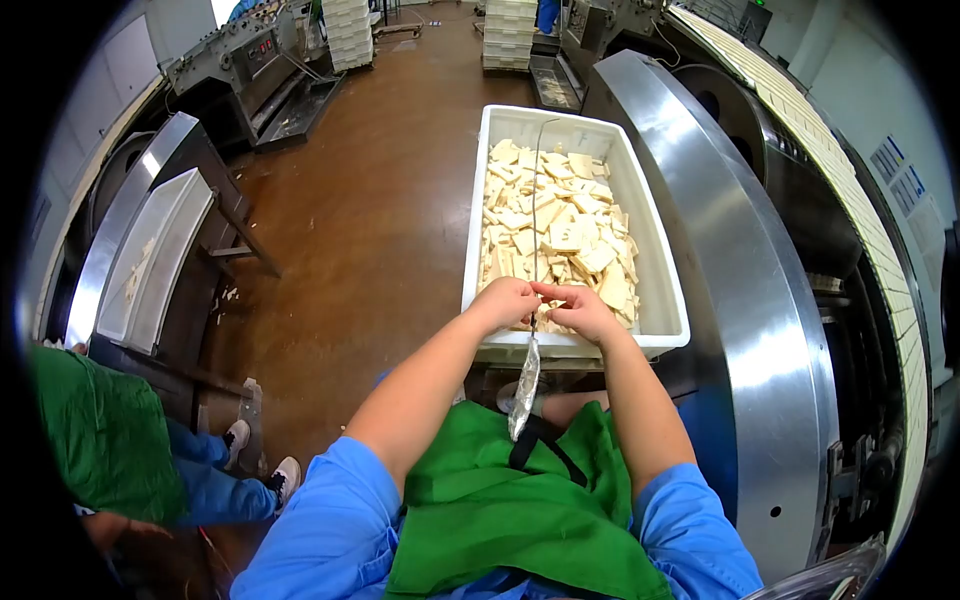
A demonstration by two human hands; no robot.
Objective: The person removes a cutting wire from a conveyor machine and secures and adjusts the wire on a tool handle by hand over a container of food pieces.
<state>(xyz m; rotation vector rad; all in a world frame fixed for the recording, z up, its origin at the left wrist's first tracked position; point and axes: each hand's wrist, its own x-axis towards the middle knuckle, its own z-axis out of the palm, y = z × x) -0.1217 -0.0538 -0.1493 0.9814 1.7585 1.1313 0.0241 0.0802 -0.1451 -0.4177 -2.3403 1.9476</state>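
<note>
A person's left hand point(507, 301) and right hand point(577, 308) meet, fingertips pinched on a thin rod point(536, 205) above the near end of a white tub point(655, 245) holding pale broken pieces point(565, 230); its foil-wrapped end point(524, 390) points toward a green apron point(500, 530).

Single wide head-worn view, from close above, forward and downward.

Wide-angle head view in bright, diffuse light. White glare streaks the curved steel panel point(760, 300); a soft sheen lies on the brown floor point(330, 200). Fingers point(565, 292) appear sharp, distant stacked crates point(347, 35) softer. Barrel distortion bows straight edges; black vignetting fills the corners.
</note>
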